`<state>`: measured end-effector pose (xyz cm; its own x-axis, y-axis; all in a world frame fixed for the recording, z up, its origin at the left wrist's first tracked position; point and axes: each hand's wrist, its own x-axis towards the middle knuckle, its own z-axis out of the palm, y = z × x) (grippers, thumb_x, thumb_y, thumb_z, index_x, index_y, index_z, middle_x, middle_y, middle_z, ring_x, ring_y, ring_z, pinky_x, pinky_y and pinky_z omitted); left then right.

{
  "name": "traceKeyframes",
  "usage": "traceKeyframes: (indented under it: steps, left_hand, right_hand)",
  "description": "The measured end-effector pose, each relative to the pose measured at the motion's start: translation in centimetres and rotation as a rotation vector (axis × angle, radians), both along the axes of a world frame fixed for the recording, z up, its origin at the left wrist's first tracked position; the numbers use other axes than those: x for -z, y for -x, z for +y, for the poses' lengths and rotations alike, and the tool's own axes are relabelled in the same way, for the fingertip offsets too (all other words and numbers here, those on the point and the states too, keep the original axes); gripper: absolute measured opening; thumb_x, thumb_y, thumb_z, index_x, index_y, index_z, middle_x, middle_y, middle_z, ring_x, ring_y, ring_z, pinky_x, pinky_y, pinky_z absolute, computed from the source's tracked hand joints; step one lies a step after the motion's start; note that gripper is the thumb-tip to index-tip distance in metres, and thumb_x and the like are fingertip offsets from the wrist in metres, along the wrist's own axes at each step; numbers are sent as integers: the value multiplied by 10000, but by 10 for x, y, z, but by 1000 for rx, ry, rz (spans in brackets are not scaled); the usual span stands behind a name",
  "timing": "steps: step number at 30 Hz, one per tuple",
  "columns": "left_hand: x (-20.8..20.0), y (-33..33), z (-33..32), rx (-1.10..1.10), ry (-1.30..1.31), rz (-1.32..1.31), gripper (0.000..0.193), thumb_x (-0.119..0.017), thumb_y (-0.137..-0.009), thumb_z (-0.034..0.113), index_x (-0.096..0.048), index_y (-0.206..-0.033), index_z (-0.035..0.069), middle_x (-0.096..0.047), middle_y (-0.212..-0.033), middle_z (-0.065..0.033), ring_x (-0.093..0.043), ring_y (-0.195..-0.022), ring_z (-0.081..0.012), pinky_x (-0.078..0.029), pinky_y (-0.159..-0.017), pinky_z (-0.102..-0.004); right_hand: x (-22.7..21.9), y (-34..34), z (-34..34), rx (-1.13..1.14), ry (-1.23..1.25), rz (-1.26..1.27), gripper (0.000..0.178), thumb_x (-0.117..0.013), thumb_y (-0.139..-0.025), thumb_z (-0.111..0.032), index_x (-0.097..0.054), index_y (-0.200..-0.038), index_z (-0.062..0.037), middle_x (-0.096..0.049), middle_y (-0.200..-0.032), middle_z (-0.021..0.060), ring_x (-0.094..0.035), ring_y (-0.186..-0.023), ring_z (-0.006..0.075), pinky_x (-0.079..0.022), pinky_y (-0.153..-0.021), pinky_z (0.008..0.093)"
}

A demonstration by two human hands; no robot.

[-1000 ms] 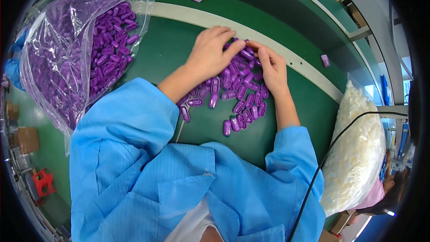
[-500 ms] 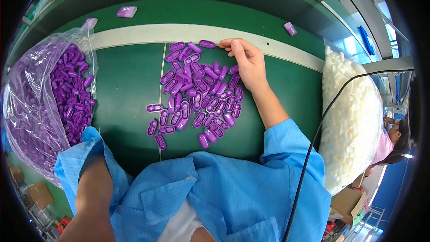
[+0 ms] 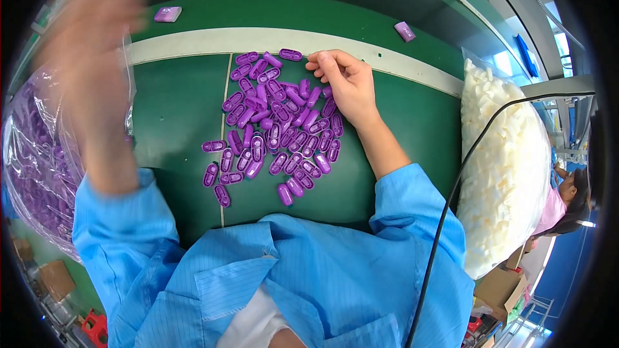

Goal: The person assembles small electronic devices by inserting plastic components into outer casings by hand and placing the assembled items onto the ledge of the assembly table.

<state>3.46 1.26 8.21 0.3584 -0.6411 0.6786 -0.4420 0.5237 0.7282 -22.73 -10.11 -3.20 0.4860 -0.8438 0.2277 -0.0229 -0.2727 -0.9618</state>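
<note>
A loose pile of small purple oblong plastic cases [image 3: 277,116] lies on the green table, many with their hollow side up. At the pile's far right edge rests my right hand [image 3: 348,87], its fingers curled in and the thumb close to the index finger; nothing shows in it. My left hand [image 3: 93,26] is raised at the far left, above a clear plastic bag [image 3: 42,161] full of similar purple pieces. Motion smears its fingers, so whether it holds anything is hidden. My left forearm covers part of the bag.
A large clear bag of cream-white pieces [image 3: 500,167] stands at the right, with a black cable [image 3: 464,174] running in front of it. A pale strip [image 3: 193,40] crosses the table's far side. Beyond it lie two small purple blocks [image 3: 167,14]. Another person [image 3: 558,200] sits far right.
My left hand has swung up and away from low at the left, now over the bag. My right hand stays by the pile. The whole view has shifted slightly.
</note>
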Motion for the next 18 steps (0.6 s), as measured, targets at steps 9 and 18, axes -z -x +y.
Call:
traceKeyframes:
  steps: [9, 18]
  left_hand:
    - [78, 36, -54, 51, -658, -732, 187, -609, -804, 87, -638, -954, -22, -605, -909, -143, -607, -747, -280, -488, -693, -348]
    - [73, 43, -45, 14, -519, -861, 110, -598, -746, 72, -641, -795, -16, -604, -801, -155, -605, -791, -312, -497, -726, -405]
  right_hand:
    - [0, 17, -48, 161, 133, 174, 178, -610, -840, -177, -664, -924, -29, -661, -812, 43, -575, -698, 112, -472, -646, 245]
    - [-34, 54, -174, 367, 603, 1251, 417, -629, -728, -168, -588, -1132, -75, -628, -982, 181, -604, -921, 326, -468, -859, 420]
